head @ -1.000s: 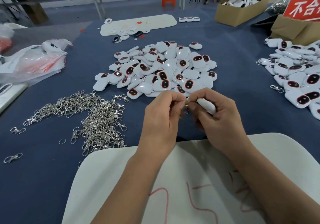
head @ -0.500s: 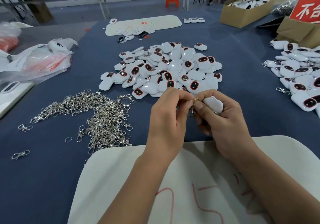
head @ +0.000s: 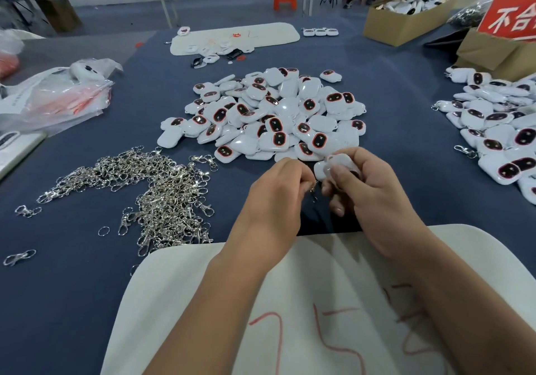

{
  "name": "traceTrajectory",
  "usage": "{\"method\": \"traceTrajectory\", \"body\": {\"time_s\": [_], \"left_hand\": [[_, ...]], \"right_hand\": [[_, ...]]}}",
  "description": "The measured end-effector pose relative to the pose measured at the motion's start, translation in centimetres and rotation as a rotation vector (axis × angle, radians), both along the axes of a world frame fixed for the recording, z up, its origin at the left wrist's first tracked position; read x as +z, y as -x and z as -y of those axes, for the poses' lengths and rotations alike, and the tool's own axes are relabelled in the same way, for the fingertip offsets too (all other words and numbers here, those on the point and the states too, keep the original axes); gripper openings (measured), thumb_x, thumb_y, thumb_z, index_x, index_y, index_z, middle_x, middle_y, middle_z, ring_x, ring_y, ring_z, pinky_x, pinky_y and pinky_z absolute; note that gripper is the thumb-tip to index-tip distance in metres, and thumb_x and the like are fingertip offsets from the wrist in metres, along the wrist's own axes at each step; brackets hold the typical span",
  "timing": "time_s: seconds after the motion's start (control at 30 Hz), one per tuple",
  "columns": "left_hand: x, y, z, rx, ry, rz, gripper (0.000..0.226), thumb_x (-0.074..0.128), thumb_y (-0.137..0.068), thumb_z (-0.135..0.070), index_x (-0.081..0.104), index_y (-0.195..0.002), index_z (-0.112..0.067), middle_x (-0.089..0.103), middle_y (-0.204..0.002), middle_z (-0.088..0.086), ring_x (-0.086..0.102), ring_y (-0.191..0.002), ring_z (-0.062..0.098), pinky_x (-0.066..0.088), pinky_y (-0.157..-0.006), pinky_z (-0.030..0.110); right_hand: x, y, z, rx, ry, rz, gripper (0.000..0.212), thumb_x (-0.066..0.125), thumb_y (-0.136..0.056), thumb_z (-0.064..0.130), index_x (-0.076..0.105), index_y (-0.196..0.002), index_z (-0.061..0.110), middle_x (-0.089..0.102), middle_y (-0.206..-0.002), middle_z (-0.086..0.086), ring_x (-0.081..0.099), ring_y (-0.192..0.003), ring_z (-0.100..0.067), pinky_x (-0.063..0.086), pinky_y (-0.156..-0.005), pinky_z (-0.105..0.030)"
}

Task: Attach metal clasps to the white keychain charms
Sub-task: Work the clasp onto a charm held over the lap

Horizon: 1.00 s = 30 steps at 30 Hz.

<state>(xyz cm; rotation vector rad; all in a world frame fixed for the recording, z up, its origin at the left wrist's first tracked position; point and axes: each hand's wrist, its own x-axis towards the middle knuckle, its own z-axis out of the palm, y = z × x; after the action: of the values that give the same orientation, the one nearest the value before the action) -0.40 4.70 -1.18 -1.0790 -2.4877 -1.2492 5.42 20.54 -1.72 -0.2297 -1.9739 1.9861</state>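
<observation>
My right hand grips a white charm above the blue table, its back side toward me. My left hand pinches a small metal clasp just left of the charm; the clasp is mostly hidden by my fingers. Whether clasp and charm are joined I cannot tell. A big heap of white charms with dark red-rimmed windows lies just beyond my hands. A pile of loose metal clasps spreads to the left of my left hand.
A white board with red marks lies under my forearms. More charms with clasps are piled at the right. Plastic bags lie far left. Cardboard boxes and a red sign stand at the back right.
The right hand has turned the charm and lifted it a little away from the left hand; a small gap now shows between the hands. The view has shifted slightly.
</observation>
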Motion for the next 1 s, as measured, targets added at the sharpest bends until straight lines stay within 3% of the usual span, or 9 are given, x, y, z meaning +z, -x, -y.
{"method": "traceTrajectory", "body": {"time_s": [0.17, 0.37, 0.5, 0.7, 0.9, 1.0], "left_hand": [[0.1, -0.3, -0.1, -0.049, 0.076, -0.014, 0.017, 0.05, -0.096, -0.002, 0.052, -0.086, -0.016, 0.052, -0.085, -0.006, 0.047, -0.077, 0.019, 0.043, -0.067, 0.038], [0.0, -0.4, -0.4, -0.052, 0.11, 0.007, 0.013, 0.052, -0.097, -0.005, 0.058, -0.092, -0.015, 0.058, -0.094, -0.005, 0.052, -0.085, 0.02, 0.046, -0.073, 0.04], [0.0, -0.5, -0.5, -0.052, 0.119, 0.011, 0.015, 0.051, -0.096, -0.004, 0.056, -0.09, -0.017, 0.055, -0.092, -0.006, 0.05, -0.083, 0.021, 0.045, -0.072, 0.04], [0.2, -0.7, -0.5, -0.037, 0.134, 0.008, 0.021, 0.05, -0.097, -0.004, 0.052, -0.09, -0.024, 0.052, -0.092, -0.008, 0.048, -0.082, 0.018, 0.039, -0.07, 0.033], [-0.2, -0.9, -0.9, 0.04, 0.222, -0.02, 0.022, 0.052, -0.092, 0.006, 0.058, -0.097, -0.014, 0.057, -0.098, -0.001, 0.049, -0.085, 0.019, 0.034, -0.07, 0.028], [-0.3, -1.0, -1.0, 0.048, 0.245, -0.055, 0.025, 0.056, -0.087, 0.009, 0.056, -0.096, -0.015, 0.057, -0.098, 0.0, 0.05, -0.086, 0.02, 0.04, -0.072, 0.031]], "right_hand": [[0.2, 0.0, 0.1, -0.171, -0.015, 0.016, 0.008, 0.075, -0.095, 0.02, 0.071, -0.091, 0.025, 0.059, -0.065, 0.006, 0.05, -0.051, -0.012, 0.039, -0.042, -0.022], [0.2, 0.2, 0.9, -0.288, -0.279, 0.009, 0.016, 0.065, -0.089, 0.022, 0.067, -0.073, 0.019, 0.056, -0.059, 0.008, 0.044, -0.057, -0.007, 0.038, -0.053, -0.02], [0.4, 0.3, 1.1, -0.274, -0.33, 0.053, 0.019, 0.059, -0.089, 0.015, 0.063, -0.071, 0.02, 0.063, -0.065, -0.003, 0.044, -0.057, -0.012, 0.037, -0.052, -0.025], [0.8, 0.1, 1.3, -0.283, -0.394, 0.083, 0.02, 0.059, -0.091, 0.011, 0.063, -0.072, 0.017, 0.064, -0.065, 0.002, 0.045, -0.055, -0.008, 0.037, -0.053, -0.02], [0.8, 0.1, 1.7, -0.327, -0.487, 0.094, 0.018, 0.059, -0.094, 0.008, 0.063, -0.076, 0.009, 0.061, -0.061, 0.002, 0.044, -0.051, -0.009, 0.035, -0.05, -0.018], [0.7, 0.1, 1.9, -0.348, -0.519, 0.096, 0.017, 0.059, -0.094, 0.008, 0.062, -0.077, 0.008, 0.063, -0.065, 0.002, 0.048, -0.055, -0.009, 0.036, -0.052, -0.017]]}}
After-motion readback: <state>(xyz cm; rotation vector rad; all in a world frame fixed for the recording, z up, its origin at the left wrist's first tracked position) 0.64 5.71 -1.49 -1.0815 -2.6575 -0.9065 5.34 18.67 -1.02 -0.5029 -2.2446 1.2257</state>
